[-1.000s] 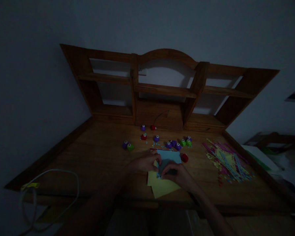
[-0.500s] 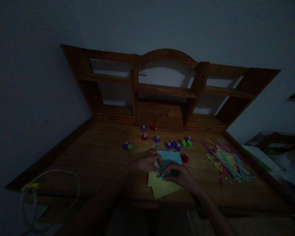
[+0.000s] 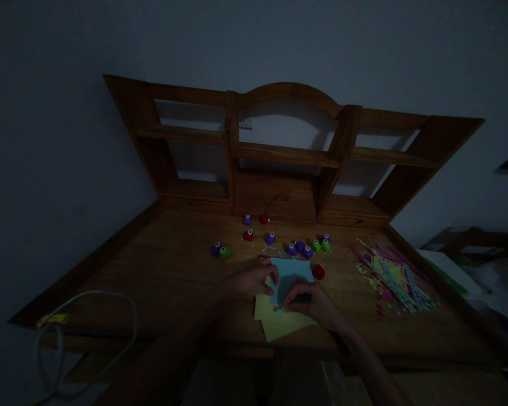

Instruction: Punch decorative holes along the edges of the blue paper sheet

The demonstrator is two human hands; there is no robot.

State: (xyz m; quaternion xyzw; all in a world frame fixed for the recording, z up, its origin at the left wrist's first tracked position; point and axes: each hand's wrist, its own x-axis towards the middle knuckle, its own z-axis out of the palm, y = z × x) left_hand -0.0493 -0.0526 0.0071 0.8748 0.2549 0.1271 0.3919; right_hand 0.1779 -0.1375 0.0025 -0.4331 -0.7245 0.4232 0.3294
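A light blue paper sheet (image 3: 294,272) lies over yellow paper (image 3: 281,327) on the desk. My left hand (image 3: 254,279) is at the blue sheet's left edge, fingers curled, with thumb and forefinger on that edge. My right hand (image 3: 305,301) is closed in a pinch over the sheet's lower part. Whatever its fingertips hold is too small and dark to name. Tiny pale bits (image 3: 278,308) show beside those fingertips. Just right of the sheet sits a small red craft punch (image 3: 318,272) with a rounded body.
Several purple, red and green punches with white round tops, such as a purple one (image 3: 270,238), stand behind the paper among blue scraps (image 3: 273,249). Colourful perforated paper strips (image 3: 392,276) are heaped right. A wooden shelf unit (image 3: 285,155) rises behind; a white cable (image 3: 110,292) lies left.
My right hand has shifted slightly down and away from my left fingers, which stay at the sheet's left edge. More of the blue sheet shows between the hands.
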